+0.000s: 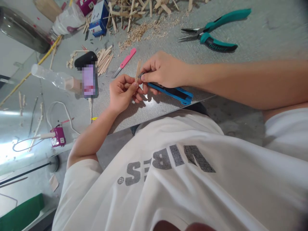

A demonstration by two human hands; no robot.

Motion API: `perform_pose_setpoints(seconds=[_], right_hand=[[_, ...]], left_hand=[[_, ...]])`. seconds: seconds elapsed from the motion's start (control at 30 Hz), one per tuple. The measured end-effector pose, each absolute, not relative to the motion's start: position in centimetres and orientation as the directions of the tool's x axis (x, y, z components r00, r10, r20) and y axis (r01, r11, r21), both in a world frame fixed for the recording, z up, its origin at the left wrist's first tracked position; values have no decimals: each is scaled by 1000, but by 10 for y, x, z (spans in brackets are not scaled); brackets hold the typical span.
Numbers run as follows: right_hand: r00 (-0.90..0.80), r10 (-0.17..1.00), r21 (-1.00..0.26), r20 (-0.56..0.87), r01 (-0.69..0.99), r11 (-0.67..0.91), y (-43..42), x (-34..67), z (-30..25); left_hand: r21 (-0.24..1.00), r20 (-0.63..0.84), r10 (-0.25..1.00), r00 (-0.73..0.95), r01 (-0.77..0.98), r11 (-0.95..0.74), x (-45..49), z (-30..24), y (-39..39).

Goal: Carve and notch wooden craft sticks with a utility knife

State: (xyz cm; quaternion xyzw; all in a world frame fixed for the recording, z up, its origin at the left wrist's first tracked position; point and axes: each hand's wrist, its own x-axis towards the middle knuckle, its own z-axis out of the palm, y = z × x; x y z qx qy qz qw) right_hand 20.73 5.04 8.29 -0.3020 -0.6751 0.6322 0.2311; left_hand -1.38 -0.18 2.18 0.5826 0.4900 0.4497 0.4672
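My left hand [123,91] pinches the lower end of a flat wooden craft stick [138,69], which points up and away from me. A blue utility knife [170,92] is gripped in my right hand [161,71], its handle slanting down to the right. The knife's tip end meets the stick close to my left fingertips; the blade itself is mostly covered by fingers. Just beyond my hands lies a pink-handled craft knife [128,58] with its blade toward the left. Several loose wooden sticks [105,60] lie beside it.
Teal-handled pliers [214,32] lie at the back right. Wood shavings [137,35], a pile of sticks [134,9] and a blue box [99,19] are at the back. Left stand a phone [89,80], a black case [85,60], a plastic bottle [54,77] and a purple charger [58,136].
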Motion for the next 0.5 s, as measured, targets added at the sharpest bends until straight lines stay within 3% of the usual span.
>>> perform_pose_setpoints(seconds=[0.5], right_hand=[[-704,700,-982,-125,190,15,52,210,82]], left_hand=[[998,6,990,139,57,-14,-7,27,0]])
